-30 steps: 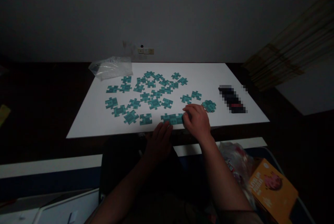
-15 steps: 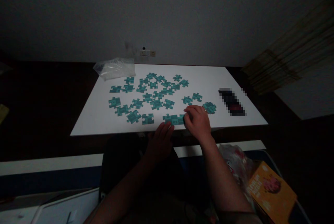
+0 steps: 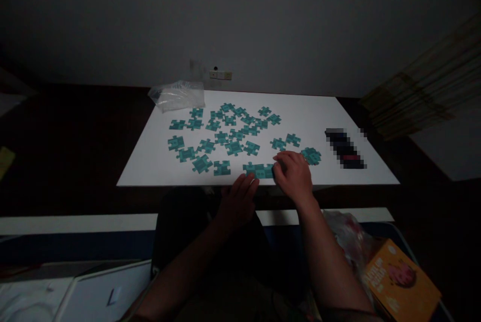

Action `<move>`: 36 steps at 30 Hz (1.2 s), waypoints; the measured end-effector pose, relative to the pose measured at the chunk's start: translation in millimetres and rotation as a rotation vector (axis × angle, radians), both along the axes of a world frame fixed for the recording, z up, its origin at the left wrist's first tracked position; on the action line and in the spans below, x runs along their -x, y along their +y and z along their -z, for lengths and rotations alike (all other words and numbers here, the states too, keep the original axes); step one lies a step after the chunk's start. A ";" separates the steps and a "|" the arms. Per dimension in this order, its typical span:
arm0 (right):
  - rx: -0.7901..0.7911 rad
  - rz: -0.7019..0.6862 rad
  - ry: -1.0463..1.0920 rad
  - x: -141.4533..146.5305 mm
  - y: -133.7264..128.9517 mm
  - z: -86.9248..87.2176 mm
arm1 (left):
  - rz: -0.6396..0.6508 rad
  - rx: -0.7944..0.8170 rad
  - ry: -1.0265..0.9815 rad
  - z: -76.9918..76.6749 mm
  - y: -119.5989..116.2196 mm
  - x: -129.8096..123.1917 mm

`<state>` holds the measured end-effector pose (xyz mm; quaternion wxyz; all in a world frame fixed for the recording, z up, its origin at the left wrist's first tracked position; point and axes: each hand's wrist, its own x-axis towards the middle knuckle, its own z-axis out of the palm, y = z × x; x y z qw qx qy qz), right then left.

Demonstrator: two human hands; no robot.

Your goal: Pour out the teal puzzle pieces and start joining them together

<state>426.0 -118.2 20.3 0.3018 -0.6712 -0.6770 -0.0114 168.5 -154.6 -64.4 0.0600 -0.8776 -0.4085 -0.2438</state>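
Note:
A short strip of joined teal jigsaw pieces (image 3: 257, 170) lies along the front edge of the white table. At its right end is my right hand (image 3: 295, 174), curled with thumb and index finger on the last piece, which it partly hides. My left hand (image 3: 241, 198) is at the table edge, its extended fingertips touching the strip's lower left part. Many loose jigsaw pieces (image 3: 234, 147) are spread face-side teal beyond the strip. Just right of my right hand sits a pile of stacked pieces (image 3: 311, 155).
A clear plastic bag (image 3: 178, 95) lies on the far left corner of the white table (image 3: 150, 169). A blurred-out dark object (image 3: 345, 149) is on the right. Below, an orange puzzle box (image 3: 404, 279) stands beside a crumpled plastic bag (image 3: 347, 237).
The whole view has shifted, so the table and pieces appear further right. Both hands keep nearly the same place at the strip, and the loose pieces have not moved on the table.

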 end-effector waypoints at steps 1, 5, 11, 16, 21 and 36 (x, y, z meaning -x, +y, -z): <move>-0.007 -0.005 0.000 -0.7 0.0 1.3 | 0.002 -0.005 -0.004 -0.9 -0.3 -0.2; -0.064 -0.020 -0.001 -4.9 1.6 9.5 | 0.006 0.008 0.021 -1.2 -2.7 -0.9; -0.072 -0.030 0.050 -8.6 2.4 11.5 | -0.003 0.041 0.061 1.0 -4.8 -1.8; -0.088 -0.023 0.152 -8.6 -0.1 8.4 | 0.015 0.051 0.019 -3.5 -3.4 -0.7; -0.128 0.039 0.176 -8.5 1.0 13.9 | 0.009 0.031 -0.028 -4.9 -1.9 -1.5; -0.055 0.041 0.027 -4.0 -0.2 9.1 | -0.003 0.065 0.000 -3.0 -2.2 -1.2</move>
